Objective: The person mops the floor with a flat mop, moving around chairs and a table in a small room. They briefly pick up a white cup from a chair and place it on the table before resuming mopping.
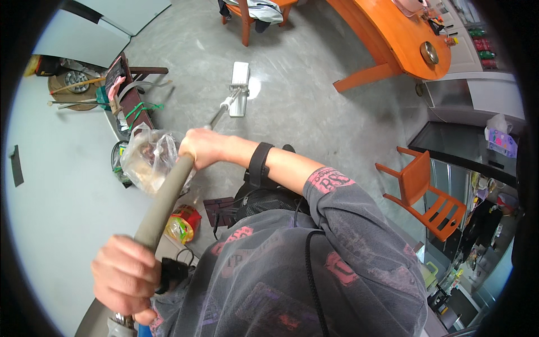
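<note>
A flat mop has its long white head (240, 73) resting on the grey floor (294, 101), and its handle (166, 204) slants back toward me. High on the handle, close to its end, my left hand (126, 271) is wrapped around the grip. My right hand (200, 147) is closed around the handle lower down, with the arm reaching across my body and a black strap on the forearm. Just beyond the left of my right hand is a clear plastic bag (145, 160) with things inside it, partly hidden by the handle.
A dark bench (130, 92) loaded with items stands by the left wall. Ahead is an orange wooden chair (245, 25) with clothes on it. An orange table (379, 29) stands at upper right, another chair (414, 179) at right. A red container (185, 221) sits near my left side.
</note>
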Tool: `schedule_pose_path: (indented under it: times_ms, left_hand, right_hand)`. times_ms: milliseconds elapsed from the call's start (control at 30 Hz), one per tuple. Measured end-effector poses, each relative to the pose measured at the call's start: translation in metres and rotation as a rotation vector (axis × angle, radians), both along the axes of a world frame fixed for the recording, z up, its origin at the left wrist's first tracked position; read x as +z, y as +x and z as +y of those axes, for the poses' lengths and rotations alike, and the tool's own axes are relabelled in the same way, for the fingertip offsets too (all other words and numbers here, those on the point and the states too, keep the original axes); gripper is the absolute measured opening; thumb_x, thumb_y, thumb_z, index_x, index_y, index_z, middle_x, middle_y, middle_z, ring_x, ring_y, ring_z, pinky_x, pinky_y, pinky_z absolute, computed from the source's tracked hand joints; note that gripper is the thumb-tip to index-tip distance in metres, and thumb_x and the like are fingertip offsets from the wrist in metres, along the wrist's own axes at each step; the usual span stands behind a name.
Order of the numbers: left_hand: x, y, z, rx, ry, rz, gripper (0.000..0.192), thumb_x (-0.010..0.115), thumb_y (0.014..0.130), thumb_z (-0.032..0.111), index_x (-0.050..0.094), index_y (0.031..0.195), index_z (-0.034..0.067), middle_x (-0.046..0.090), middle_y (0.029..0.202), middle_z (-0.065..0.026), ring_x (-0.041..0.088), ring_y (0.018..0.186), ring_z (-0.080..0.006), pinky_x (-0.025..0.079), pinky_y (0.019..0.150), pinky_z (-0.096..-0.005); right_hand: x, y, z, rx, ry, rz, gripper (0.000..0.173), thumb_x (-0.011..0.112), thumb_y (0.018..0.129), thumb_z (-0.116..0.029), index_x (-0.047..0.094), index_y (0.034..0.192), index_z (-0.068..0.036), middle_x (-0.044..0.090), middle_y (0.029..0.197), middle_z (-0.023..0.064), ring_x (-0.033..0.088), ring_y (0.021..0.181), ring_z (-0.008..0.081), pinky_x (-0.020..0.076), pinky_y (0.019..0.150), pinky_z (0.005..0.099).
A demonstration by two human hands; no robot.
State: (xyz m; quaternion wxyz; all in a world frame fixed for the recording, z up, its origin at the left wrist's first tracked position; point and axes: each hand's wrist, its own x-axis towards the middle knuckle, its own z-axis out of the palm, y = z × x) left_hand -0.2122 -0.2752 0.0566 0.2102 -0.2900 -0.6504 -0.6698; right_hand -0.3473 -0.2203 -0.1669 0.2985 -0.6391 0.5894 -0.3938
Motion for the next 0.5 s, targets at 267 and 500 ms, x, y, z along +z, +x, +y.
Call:
schedule_pose_path:
  times_ms: [267,500]
  left_hand:
    - [-0.020,-0.113,-0.014,-0.401,-0.153,0.149,0.034,0.056,0.072,0.005,0.036,0.045,0.010,0.035,0.044,0.0014,0.035,0.035,-0.0127,0.031,0.040,-0.0260]
    - [-0.054,-0.222,0.029,-0.376,-0.268,-0.062,0.038,0.055,0.073,0.012,0.029,0.046,0.007,0.029,0.043,-0.0038,0.036,0.037,-0.0243,0.032,0.044,-0.0332]
  right_hand:
    - [-0.033,-0.095,0.016,-0.541,-0.367,0.220,0.027,0.060,0.077,-0.025,0.055,0.055,-0.011,0.055,0.056,0.0080,0.057,0.055,0.0290,0.0449,0.049,0.0382]
    - [-0.071,-0.224,0.061,-0.832,-0.423,0.286,0.031,0.063,0.075,-0.020,0.049,0.051,-0.008,0.053,0.053,0.0073,0.055,0.052,0.0284,0.0423,0.047,0.0369]
